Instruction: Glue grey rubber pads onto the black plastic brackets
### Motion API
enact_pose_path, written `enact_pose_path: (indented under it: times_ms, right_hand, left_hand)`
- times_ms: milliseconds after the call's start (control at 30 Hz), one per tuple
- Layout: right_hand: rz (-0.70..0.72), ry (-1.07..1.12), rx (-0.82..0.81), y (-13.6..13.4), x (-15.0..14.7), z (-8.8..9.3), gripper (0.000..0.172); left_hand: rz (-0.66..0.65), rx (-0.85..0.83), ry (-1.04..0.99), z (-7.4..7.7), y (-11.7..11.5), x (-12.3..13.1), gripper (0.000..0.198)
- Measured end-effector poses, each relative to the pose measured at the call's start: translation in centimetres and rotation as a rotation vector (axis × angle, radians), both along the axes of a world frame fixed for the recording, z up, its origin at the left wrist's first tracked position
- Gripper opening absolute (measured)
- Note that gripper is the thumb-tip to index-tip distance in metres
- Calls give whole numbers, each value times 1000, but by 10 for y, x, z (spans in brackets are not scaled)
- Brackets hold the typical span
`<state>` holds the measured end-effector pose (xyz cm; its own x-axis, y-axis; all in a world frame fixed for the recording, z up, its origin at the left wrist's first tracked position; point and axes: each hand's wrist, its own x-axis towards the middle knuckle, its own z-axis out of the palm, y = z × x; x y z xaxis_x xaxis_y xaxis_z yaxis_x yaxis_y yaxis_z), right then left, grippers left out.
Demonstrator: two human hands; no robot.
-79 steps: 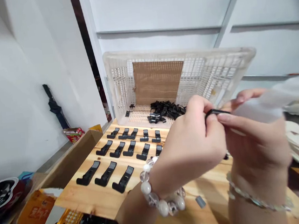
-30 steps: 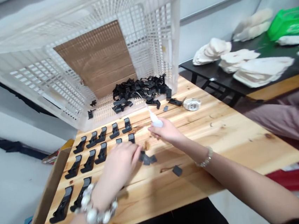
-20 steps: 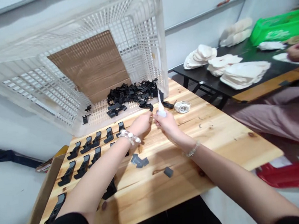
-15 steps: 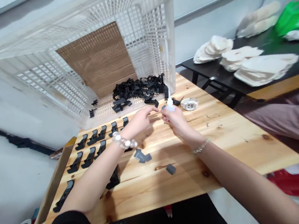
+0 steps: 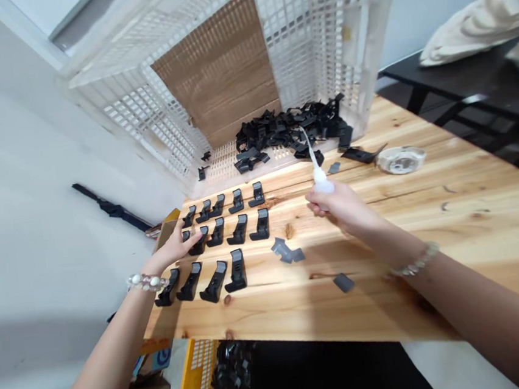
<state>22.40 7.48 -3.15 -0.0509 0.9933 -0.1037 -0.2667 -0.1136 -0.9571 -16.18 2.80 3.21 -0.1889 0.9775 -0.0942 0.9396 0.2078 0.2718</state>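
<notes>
My right hand (image 5: 343, 206) is wrapped around a small white squeeze bottle (image 5: 321, 183) with a long thin nozzle pointing up and away. My left hand (image 5: 176, 247) reaches over the left end of the rows, thumb and fingers spread, close to a black plastic clip-like part (image 5: 198, 243) in the middle row. Whether its fingertips touch that part I cannot tell. Several similar black parts, such as one in the front row (image 5: 236, 271), lie in three rows, many with a grey patch on top. Grey pads (image 5: 287, 251) lie loose to the right of the rows, with a single dark pad (image 5: 344, 282) nearer me.
A white plastic crate (image 5: 141, 111) lies on its side at the back, with a heap of black parts (image 5: 290, 127) and a cardboard sheet (image 5: 223, 63) inside. Right of it sits a round white tape dispenser-like object (image 5: 400, 160). A yellow crate (image 5: 190, 378) stands below the table's front edge.
My left hand has moved away from the bottle, leftward to the rows of black parts. My right hand still holds the bottle. The view has turned left.
</notes>
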Motion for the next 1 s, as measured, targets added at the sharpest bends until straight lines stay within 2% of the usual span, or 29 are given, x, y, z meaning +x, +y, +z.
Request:
enact_pose_path:
  times_ms: [67,167,333,467,600,733,867,1000]
  right_hand:
    - [42,-19,-12,-2,-3,-3,20]
    - [79,-29,-18,-8,-9,-4,18]
    - [201,2,-48,-17,-18,-1,20]
    - [328,63,-44,-21,-19,1,26]
    - [483,162,-33,-23,-21,1,35]
    - [524,224,-99,-23,-21,-1,40]
    - [481,257,-152,-19,-17,0,37]
    - [489,269,-194,-18,-14,3,42]
  left_hand:
    - [8,-45,-10,-4,-2,1,81]
    - [-52,-81,-24,-8,-3,18,82]
    - [-261,-84,-37,-18,3,59,87]
    - [-357,-83,-3,-25,12,94,91]
    - [-432,-70,31,-25,18,131,91]
    - [-495,-84,56,-22,24,163,93]
    - [-547,-133,78,-20,34,174,84]
    - [-647,-161,100,-16,43,167,74]
